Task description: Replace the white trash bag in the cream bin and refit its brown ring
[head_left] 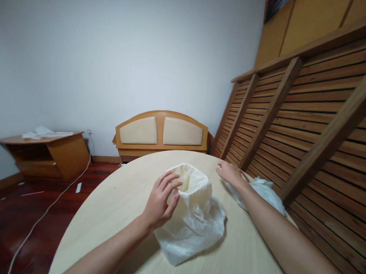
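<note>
On the round desk [123, 191], the loosely open left hand [157, 204] is meeting the bag-lined container's [200, 194] rim, ideally pressing lightly, while the right hand [229, 172], grip unclear, is reaching beside a crumpled bag [267, 192].

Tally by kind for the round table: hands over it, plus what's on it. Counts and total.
Hands: 2 (left hand, right hand)
Open-topped, bag-lined container: 1
White plastic heap, partly hidden by the right arm: 1
Total: 4
</note>
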Demonstrator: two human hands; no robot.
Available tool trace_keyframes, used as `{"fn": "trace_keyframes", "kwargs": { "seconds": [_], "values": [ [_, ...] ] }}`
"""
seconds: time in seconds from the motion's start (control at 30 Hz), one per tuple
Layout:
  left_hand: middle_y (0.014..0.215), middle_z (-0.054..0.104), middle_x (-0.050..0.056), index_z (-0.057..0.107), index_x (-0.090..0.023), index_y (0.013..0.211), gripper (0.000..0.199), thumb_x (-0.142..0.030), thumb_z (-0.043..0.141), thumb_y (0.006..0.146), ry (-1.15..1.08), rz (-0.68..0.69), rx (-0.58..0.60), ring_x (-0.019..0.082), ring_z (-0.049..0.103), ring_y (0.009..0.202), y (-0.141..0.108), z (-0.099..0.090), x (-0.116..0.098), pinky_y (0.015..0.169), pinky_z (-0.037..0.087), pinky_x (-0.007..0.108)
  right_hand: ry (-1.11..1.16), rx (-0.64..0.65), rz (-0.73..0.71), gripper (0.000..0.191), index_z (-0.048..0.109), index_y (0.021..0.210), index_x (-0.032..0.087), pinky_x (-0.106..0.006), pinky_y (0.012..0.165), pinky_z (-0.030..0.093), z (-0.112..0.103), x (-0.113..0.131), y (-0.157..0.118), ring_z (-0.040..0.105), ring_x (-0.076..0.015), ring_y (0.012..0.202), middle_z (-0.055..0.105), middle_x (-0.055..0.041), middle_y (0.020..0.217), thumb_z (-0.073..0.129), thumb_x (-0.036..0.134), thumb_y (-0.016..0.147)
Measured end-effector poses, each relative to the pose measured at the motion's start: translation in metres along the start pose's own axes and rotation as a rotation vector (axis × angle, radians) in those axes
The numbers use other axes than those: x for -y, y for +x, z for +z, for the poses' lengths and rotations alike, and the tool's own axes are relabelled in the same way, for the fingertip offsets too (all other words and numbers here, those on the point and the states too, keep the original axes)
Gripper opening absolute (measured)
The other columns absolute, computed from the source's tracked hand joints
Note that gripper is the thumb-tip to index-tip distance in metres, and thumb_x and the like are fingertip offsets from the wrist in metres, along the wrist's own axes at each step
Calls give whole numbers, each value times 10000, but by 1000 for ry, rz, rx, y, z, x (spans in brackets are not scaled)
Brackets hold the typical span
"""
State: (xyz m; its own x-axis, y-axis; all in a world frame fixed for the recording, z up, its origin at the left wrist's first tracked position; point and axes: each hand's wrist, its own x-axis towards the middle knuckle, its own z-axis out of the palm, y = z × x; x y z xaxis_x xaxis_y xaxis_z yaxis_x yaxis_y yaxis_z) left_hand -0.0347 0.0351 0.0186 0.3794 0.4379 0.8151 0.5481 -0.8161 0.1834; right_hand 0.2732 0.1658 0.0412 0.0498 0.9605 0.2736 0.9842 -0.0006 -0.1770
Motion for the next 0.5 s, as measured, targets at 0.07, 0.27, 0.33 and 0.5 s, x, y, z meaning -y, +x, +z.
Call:
{"fn": "trace_keyframes", "kwargs": {
  "seconds": [0.07, 0.27, 0.33, 0.5],
  "values": [
    [1381, 570, 108, 544, -240, 1262, 308, -192, 473, 967, -12, -4, 6, 279, 398, 1407, -4, 1, -1, 1131, 382, 524, -74, 81, 103, 302, 704, 1139, 81, -428, 943, 462, 11, -7, 5, 651, -347, 1148, 708, -247, 1180, 576, 217, 902],
    [1460, 502, 109, 465, -259, 1392, 428, -189, 487, 970, -31, -40, 26, 276, 343, 1439, -15, 3, -1, 1155, 354, 525, -180, 199, 232, 243, 682, 1142, 86, -540, 1023, 438, 39, -1, 6, 641, -320, 1152, 681, -191, 1221, 586, 216, 960],
    [1461, 500, 108, 465, -262, 1387, 428, -186, 494, 967, -31, -33, 32, 275, 344, 1437, -15, 5, -2, 1155, 354, 523, -183, 204, 227, 302, 643, 1196, 129, -517, 998, 488, 45, 4, 5, 637, -271, 1128, 655, -127, 1245, 620, 326, 968],
    [1400, 541, 112, 507, -259, 1301, 350, -177, 511, 961, -49, -52, 1, 275, 398, 1398, -14, 9, -7, 1133, 381, 520, -91, 170, 150, 240, 696, 1133, 125, -403, 928, 486, 51, 15, -2, 653, -292, 1140, 688, -197, 1202, 531, 184, 969]
  ]
}}
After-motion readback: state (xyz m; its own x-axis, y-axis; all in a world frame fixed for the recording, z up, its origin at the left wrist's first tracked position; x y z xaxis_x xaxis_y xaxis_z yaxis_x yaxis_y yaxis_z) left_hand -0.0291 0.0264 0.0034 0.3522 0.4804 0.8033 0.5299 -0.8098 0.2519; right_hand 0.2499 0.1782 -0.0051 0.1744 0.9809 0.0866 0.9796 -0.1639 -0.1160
